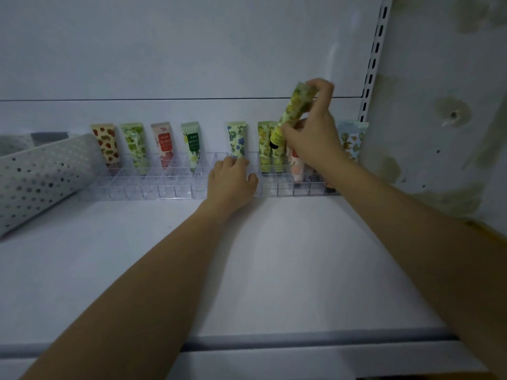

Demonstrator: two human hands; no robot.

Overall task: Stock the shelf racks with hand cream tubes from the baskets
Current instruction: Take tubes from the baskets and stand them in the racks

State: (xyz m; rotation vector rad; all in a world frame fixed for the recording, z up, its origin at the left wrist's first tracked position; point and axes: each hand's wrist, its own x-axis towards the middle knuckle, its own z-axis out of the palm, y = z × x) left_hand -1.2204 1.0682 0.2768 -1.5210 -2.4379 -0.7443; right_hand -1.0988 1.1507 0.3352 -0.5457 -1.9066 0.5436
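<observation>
The right hand (311, 142) pinches a tilted yellow tube (295, 106) above the clear rack (153, 189), which the left hand (231, 183) grips with curled fingers.

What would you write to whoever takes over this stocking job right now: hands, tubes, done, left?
Right hand grips a yellow-green floral hand cream tube, tilted cap-down above the clear plastic compartment rack.
Left hand holds the rack mid-length.
Done: tubes stand along the back row.
Left: seat this tube; most front compartments look empty.
Grey perforated basket lies at left, contents unseen.
</observation>
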